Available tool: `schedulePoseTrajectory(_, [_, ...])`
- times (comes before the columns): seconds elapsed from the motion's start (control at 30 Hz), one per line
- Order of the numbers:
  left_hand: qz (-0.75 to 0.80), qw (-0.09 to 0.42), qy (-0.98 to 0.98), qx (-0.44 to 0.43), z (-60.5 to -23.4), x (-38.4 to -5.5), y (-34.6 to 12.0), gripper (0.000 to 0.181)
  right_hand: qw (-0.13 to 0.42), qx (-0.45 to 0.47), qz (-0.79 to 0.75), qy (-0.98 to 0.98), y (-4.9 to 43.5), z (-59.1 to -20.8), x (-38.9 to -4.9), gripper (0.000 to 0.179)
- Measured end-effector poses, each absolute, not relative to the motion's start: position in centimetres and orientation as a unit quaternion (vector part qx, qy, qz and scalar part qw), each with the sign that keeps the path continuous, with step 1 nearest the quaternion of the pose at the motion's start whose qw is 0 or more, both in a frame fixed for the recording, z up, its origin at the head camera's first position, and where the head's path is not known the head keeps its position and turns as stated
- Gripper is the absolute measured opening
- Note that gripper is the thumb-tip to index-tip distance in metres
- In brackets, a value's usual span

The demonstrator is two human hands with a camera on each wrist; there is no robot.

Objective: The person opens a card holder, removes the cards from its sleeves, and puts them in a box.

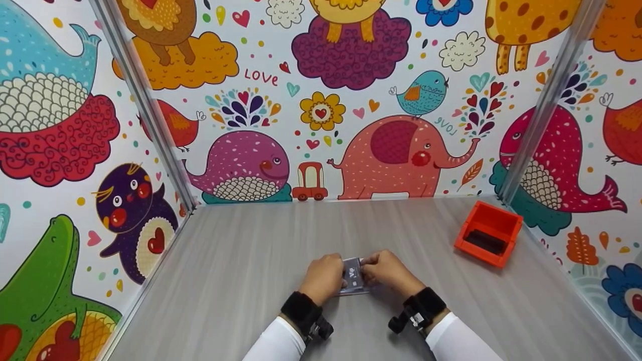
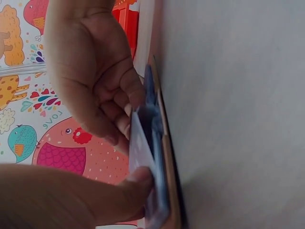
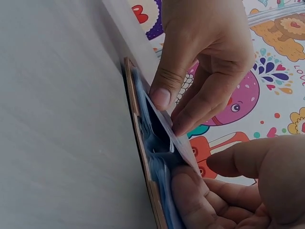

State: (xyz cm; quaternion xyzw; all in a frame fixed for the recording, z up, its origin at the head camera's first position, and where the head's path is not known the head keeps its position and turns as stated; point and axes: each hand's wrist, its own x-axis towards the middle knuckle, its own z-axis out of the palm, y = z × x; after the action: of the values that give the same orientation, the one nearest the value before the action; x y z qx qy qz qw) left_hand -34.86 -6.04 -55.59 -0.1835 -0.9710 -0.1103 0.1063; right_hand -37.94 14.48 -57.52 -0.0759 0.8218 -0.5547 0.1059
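Note:
A dark grey card (image 1: 352, 273) marked "Vip" lies at the top of a thin card holder (image 1: 353, 293) with clear plastic sleeves. The left wrist view shows the stacked sleeves (image 2: 162, 167) edge-on, above a brown cover low over the table. My left hand (image 1: 325, 275) pinches the card, thumb on one face and fingers on the other, and the card stands tilted away from the sleeves beneath. At the opposite edge is my right hand (image 1: 393, 273), its curled fingers (image 3: 186, 191) at the raised sleeve, its thumb just off the card's edge.
An orange-red open box (image 1: 489, 233) stands at the back right of the grey table (image 1: 241, 250), a dark flat thing (image 1: 484, 241) inside. Walls with printed cartoon animals (image 1: 391, 160) enclose the table at the back and both sides. Black straps (image 1: 302, 312) circle both wrists.

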Motion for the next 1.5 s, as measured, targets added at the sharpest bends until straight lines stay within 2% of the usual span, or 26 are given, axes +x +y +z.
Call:
schedulePoseTrajectory(0.13, [-0.118,0.106,-0.971,-0.176,-55.6,-34.8,-5.9,0.034,0.114,-0.074,-0.566,0.813,14.6,-57.5,-37.9,0.031])
schedulePoseTrajectory(0.37, [-0.11,0.112,-0.972,-0.177,-55.8,-34.7,-5.9,0.036,0.14,-0.073,-0.594,0.789,14.9,-57.4,-37.9,0.028])
schedulePoseTrajectory(0.9, [-0.101,0.104,-0.974,-0.177,-55.9,-34.9,-5.8,0.029,0.158,-0.067,-0.61,0.774,14.6,-57.0,-37.7,0.025])
schedulePoseTrajectory(1.33, [-0.091,0.107,-0.975,-0.172,-55.4,-34.5,-5.6,0.029,0.151,-0.08,-0.579,0.797,14.2,-57.2,-37.6,0.014])
schedulePoseTrajectory(1.5, [-0.089,0.108,-0.974,-0.18,-55.4,-34.4,-5.6,0.028,0.113,-0.069,-0.551,0.824,14.5,-56.5,-37.6,0.014])
